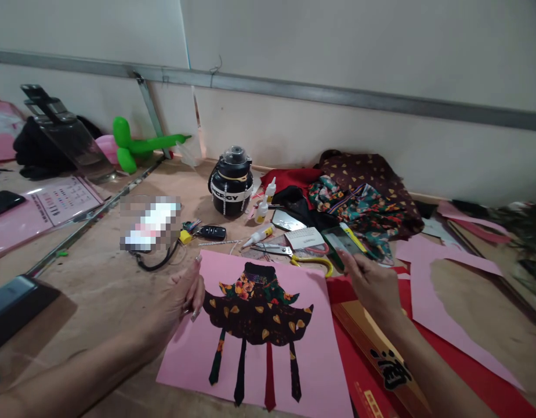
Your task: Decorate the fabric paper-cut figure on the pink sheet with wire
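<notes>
Here, nearest, a pink rectangular paper sheet (185,360) lies on the light brown tabletop (102,319), between the two forearms. On it sits a roof-shaped patchwork of dark and floral fabric (259,319), with four narrow pointed fabric strips (270,377) below, one of them plain red. The left hand (192,293) is at the sheet's upper left edge, fingers curled in toward the thumb; whether it pinches anything cannot be told. Right of the sheet, a flat red paper piece (348,342) and an orange-gold band with a black character (359,325) lie beneath the right forearm. The right hand (375,284) is above them, fingers bent, its tips by a clear flat plastic piece with a yellow strip (348,238); its grip is unclear. Just beyond the sheet are yellow-handled metal scissors (314,264) and a small white glue bottle with a yellow label (260,235), lying on its side. Farther back stand a round black bottle with a white band (232,188) and, to its right, a crumpled heap of patterned cloth (359,194).
</notes>
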Action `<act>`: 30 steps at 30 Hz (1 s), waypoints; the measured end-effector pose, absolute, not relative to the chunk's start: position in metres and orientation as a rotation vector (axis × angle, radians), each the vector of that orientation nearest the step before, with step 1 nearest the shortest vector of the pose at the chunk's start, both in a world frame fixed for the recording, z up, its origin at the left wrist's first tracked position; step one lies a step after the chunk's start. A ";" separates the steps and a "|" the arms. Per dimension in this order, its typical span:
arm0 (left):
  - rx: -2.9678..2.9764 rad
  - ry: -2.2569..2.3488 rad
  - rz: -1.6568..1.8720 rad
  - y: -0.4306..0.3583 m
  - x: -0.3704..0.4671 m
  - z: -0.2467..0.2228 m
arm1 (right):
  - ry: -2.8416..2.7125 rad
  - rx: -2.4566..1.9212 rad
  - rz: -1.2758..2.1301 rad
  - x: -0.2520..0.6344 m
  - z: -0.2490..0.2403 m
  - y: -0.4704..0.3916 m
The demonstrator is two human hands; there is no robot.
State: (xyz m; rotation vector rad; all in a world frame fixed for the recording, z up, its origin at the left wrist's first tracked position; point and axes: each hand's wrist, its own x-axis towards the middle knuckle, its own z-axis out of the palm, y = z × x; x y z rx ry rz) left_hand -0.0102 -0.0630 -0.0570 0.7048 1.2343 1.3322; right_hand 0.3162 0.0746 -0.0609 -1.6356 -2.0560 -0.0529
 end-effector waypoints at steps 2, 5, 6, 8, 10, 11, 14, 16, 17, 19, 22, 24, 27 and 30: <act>0.748 1.285 1.321 -0.063 -0.009 -0.057 | -2.060 -1.611 0.145 0.310 -0.057 0.065; 0.741 1.315 1.320 -0.061 -0.009 -0.054 | -2.060 -1.571 0.421 0.305 -0.052 0.054; 0.716 1.304 1.328 -0.060 -0.009 -0.053 | -2.056 -1.577 0.483 0.305 -0.052 0.052; 0.659 1.275 1.355 -0.057 -0.011 -0.054 | -2.023 -1.624 0.548 0.305 -0.054 0.049; 0.639 1.259 1.363 -0.055 -0.013 -0.055 | -1.964 -1.657 0.629 0.305 -0.058 0.047; 0.651 1.256 1.364 -0.055 -0.014 -0.055 | -1.924 -1.655 0.696 0.305 -0.060 0.046; 0.737 1.289 1.338 -0.057 -0.015 -0.054 | -1.733 -1.616 0.970 0.300 -0.065 0.044; 0.793 1.346 1.289 -0.060 -0.013 -0.053 | -1.569 -1.562 1.147 0.294 -0.065 0.041; 0.810 1.376 1.263 -0.061 -0.012 -0.052 | -1.487 -1.525 1.221 0.291 -0.063 0.040; 0.820 1.401 1.235 -0.063 -0.010 -0.053 | -1.328 -1.441 1.350 0.286 -0.059 0.036; 0.815 1.379 1.240 -0.063 -0.010 -0.057 | -1.216 -1.418 1.512 0.281 -0.054 0.030; 0.811 1.380 1.238 -0.060 -0.011 -0.060 | -1.314 -1.475 1.557 0.279 -0.052 0.026; 0.821 1.387 1.237 -0.057 -0.012 -0.062 | -1.597 -1.499 1.426 0.278 -0.052 0.023; 0.888 1.372 1.304 -0.055 -0.012 -0.066 | -1.811 -1.473 1.256 0.276 -0.055 0.021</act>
